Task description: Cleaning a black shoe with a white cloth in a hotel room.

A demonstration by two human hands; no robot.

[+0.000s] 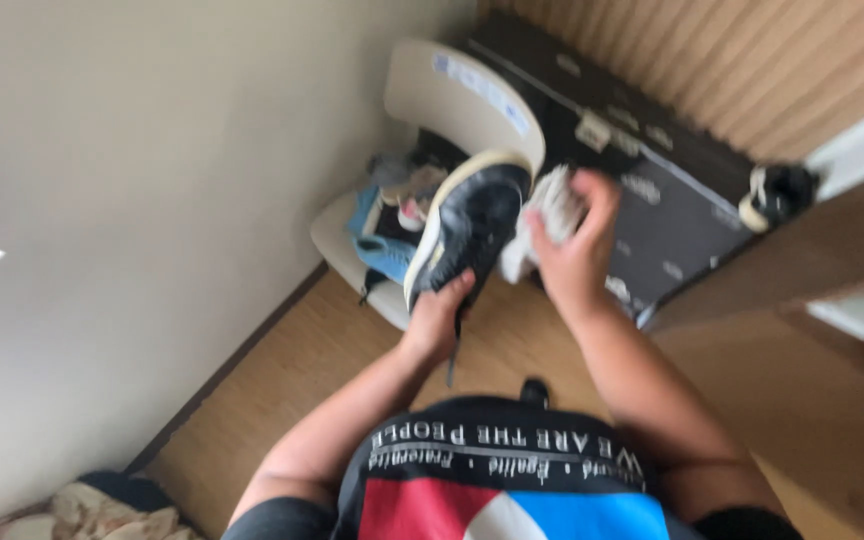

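My left hand (439, 318) grips a dark blue sneaker (470, 228) with a pale rubber sole, holding it up by its heel end with the toe pointing away. A dark lace hangs down from it. My right hand (574, 250) is closed around a crumpled white cloth (549, 210) pressed against the shoe's right side. Both forearms reach forward over my lap, where a dark printed shirt shows. The whole view is blurred by motion.
A cream chair (462, 95) piled with clothes (384, 225) stands in the corner by the pale wall (132, 200). A dark flat box (652, 190) leans behind it. Another shoe (777, 195) sits beside a wooden table edge (812, 260). Crumpled fabric (102, 510) lies on the wooden floor (282, 370).
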